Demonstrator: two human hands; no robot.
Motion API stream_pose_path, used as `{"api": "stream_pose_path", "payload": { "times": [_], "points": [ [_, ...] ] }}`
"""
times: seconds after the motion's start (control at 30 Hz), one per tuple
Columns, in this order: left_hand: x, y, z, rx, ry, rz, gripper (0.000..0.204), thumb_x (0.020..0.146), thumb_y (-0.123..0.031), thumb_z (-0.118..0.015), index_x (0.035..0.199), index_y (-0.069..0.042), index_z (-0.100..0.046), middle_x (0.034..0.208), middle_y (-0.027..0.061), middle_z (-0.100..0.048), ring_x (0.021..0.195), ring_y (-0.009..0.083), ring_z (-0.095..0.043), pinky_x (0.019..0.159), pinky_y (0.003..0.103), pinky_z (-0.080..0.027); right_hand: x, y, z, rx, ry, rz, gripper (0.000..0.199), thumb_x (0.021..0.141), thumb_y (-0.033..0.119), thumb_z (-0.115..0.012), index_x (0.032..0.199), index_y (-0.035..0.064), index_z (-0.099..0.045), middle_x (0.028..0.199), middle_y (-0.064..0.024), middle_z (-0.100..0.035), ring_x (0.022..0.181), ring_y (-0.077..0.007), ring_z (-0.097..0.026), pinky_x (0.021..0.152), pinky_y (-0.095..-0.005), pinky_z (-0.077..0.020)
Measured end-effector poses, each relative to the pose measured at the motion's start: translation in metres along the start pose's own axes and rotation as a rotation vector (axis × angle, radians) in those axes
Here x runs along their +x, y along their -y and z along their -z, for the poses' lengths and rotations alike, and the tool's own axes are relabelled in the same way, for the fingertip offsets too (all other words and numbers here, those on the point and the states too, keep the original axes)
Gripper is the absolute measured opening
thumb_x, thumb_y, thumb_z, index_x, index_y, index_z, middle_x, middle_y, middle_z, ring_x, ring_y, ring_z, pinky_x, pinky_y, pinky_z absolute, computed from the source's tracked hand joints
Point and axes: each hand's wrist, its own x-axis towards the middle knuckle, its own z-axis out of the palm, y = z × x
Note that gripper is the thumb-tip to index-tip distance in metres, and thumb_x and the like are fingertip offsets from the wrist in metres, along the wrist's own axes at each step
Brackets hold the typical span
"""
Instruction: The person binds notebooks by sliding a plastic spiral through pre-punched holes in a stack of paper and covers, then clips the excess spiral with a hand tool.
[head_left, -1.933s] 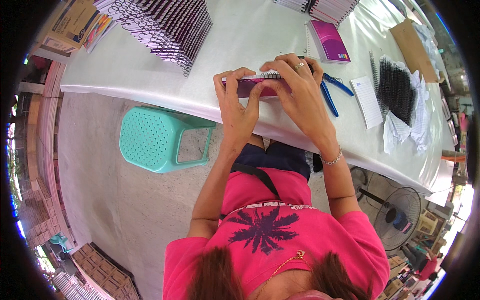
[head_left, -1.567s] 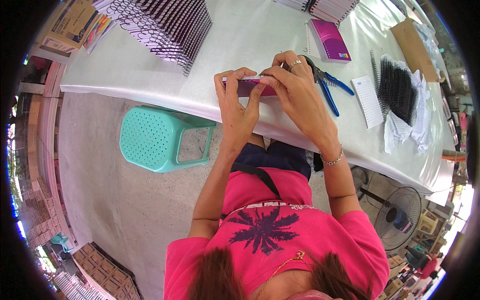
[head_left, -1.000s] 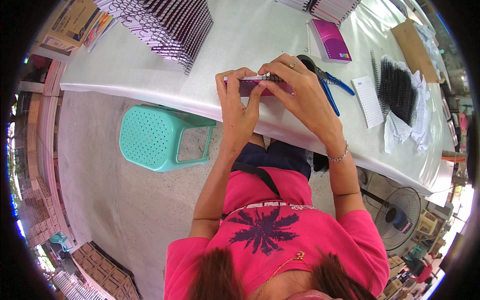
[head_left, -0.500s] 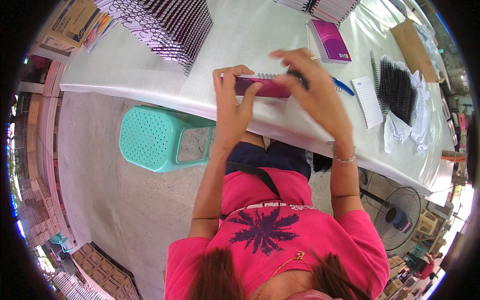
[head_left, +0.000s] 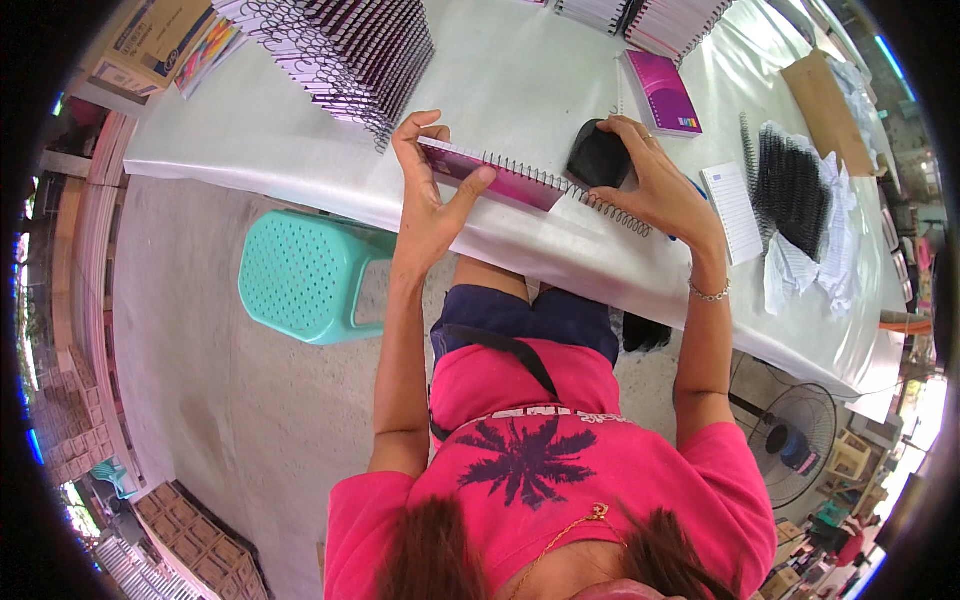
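Observation:
A small notebook [head_left: 520, 187] with a purple cover is in my left hand [head_left: 432, 200], thumb on the cover and fingers behind. It tilts over the table's near edge. A dark spiral coil [head_left: 625, 216] runs along the notebook's top edge and sticks out past its right end. My right hand [head_left: 662, 185] is closed round a black rounded block [head_left: 598, 155], fingers at its far edge. Its thumb lies against the loose stretch of coil. The block's kind is unclear. Part of a blue pen [head_left: 699, 188] shows behind the right hand.
A tall stack of spiral notebooks [head_left: 345, 60] stands at the far left. Beyond my right hand lie a purple notebook [head_left: 664, 92], a lined pad [head_left: 732, 213] and a heap of black coils [head_left: 793, 190] on paper. A green stool [head_left: 300, 275] is below the table's edge.
My right hand has lowered to the coil and block. The notebook has swung so its right end points lower, and the coil now extends visibly past that end.

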Motion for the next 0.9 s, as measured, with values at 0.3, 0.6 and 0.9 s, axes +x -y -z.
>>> {"api": "stream_pose_path", "payload": {
  "times": [0.3, 0.6, 0.9],
  "points": [
    [0.001, -0.005, -0.007, -0.039, 0.071, 0.062, 0.075, 0.080, -0.014, -0.079, 0.138, -0.010, -0.031, 0.118, 0.0108, -0.038, 0.104, 0.0186, -0.046, 0.097, 0.032, -0.037, 0.032, 0.001, 0.020, 1.110, 0.319, 0.141, 0.053, 0.084, 0.035, -0.076, 0.124, 0.0033, -0.063, 0.115, -0.0058, -0.063, 0.107, -0.0144, -0.058, 0.096, -0.0284, -0.0445],
    [0.002, -0.003, -0.009, -0.052, 0.069, 0.030, 0.060, 0.085, -0.006, -0.073, 0.131, -0.010, -0.033, 0.106, 0.0062, -0.045, 0.094, 0.0128, -0.049, 0.089, 0.028, -0.040, 0.040, 0.046, 0.008, 0.650, 0.307, -0.020, 0.041, 0.084, 0.031, -0.075, 0.114, 0.0024, -0.070, 0.098, -0.0040, -0.068, 0.084, -0.0106, -0.058, 0.077, -0.0256, -0.0477],
    [-0.001, -0.005, -0.004, -0.150, 0.095, 0.098, 0.053, 0.085, -0.004, -0.070, 0.123, -0.011, -0.034, 0.105, 0.0029, -0.040, 0.095, 0.0119, -0.044, 0.088, 0.026, -0.036, 0.047, 0.039, -0.004, 0.298, 0.255, -0.089, 0.047, 0.085, 0.041, -0.073, 0.109, 0.0010, -0.072, 0.093, -0.0064, -0.069, 0.085, -0.0141, -0.060, 0.080, -0.0271, -0.0473]
  ]
}}
